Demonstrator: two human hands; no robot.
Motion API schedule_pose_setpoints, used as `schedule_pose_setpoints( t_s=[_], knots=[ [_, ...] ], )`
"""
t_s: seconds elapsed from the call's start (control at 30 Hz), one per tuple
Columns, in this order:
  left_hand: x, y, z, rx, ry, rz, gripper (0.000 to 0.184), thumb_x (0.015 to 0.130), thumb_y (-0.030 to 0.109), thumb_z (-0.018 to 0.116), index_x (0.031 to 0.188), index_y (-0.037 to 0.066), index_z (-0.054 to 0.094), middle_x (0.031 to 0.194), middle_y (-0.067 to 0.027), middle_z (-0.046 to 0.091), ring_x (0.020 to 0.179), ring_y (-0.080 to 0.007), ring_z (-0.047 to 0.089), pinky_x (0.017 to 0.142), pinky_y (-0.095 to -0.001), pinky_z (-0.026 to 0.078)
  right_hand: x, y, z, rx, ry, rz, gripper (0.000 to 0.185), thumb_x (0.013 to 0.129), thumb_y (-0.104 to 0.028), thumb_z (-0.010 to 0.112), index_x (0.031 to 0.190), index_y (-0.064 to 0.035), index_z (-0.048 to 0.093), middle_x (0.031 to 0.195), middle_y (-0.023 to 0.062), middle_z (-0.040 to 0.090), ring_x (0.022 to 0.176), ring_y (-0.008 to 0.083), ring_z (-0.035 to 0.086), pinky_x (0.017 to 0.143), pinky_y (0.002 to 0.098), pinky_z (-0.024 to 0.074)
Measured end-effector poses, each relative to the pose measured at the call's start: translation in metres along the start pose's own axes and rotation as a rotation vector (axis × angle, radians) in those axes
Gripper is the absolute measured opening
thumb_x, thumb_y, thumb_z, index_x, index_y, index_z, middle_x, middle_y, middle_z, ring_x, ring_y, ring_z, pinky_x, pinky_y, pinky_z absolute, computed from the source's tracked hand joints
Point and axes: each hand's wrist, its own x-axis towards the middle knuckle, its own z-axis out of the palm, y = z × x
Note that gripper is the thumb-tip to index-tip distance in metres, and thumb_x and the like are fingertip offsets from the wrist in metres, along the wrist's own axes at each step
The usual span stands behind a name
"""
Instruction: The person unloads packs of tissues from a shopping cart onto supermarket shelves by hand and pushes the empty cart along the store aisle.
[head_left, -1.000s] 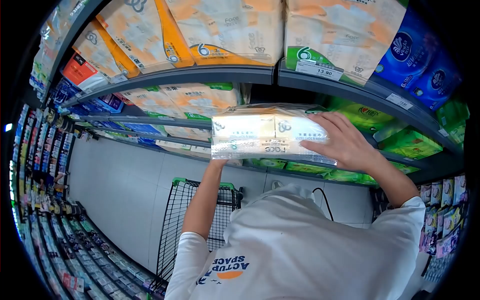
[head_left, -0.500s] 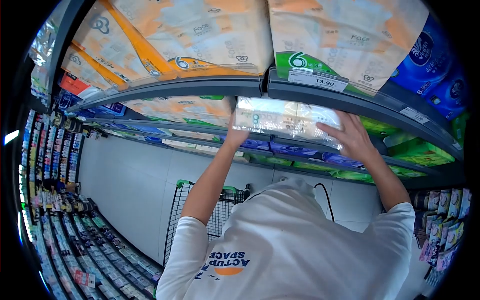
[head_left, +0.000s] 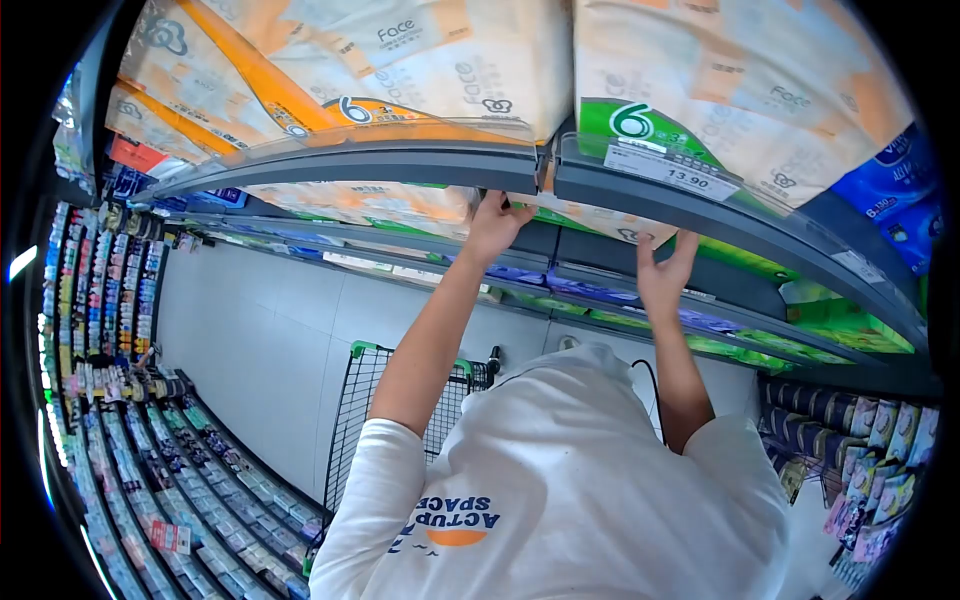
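Observation:
A pale tissue pack (head_left: pixel 600 218) with orange and green print lies on the shelf below the price rail, between my two hands. My left hand (head_left: pixel 497 228) is at the pack's left end, thumb out to the side and fingertips partly hidden under the rail. Beside the pack's right part, my right hand (head_left: pixel 664 275) has its thumb and fingers spread, pointing up to the shelf. Neither hand is wrapped around anything. Left of my left hand is a row of similar tissue packs (head_left: pixel 370 203).
Large tissue packs (head_left: pixel 420 60) fill the upper shelf, whose edge (head_left: pixel 360 165) overhangs my hands. A price label (head_left: pixel 672 172) reads 13.90. A shopping cart (head_left: pixel 350 420) stands at my left side on the tiled floor (head_left: pixel 245 330). Stocked racks (head_left: pixel 190 490) line the far left.
The shiny plastic-wrapped pack that both hands held in front of the shelf is out of their grasp. My right hand has moved left and turned fingers upward; my left hand has risen to the shelf edge.

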Motion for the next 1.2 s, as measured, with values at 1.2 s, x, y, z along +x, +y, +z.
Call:
schedule_pose_setpoints(
  t_s=[1.2],
  knots=[
    [0.085,-0.014,0.012,0.094,0.243,-0.018,0.035,0.081,0.008,0.059,0.116,0.002,0.059,0.108,-0.0112,0.063,0.099,-0.0198,0.058,0.089,-0.0320,0.046,0.044,0.128,0.025,-0.355,-0.503,-0.042,0.036,0.088,-0.023,0.058,0.112,0.0039,0.060,0.118,0.0226,0.060,0.110,0.0384,0.054,0.096,0.0396,0.0410]
  ],
)
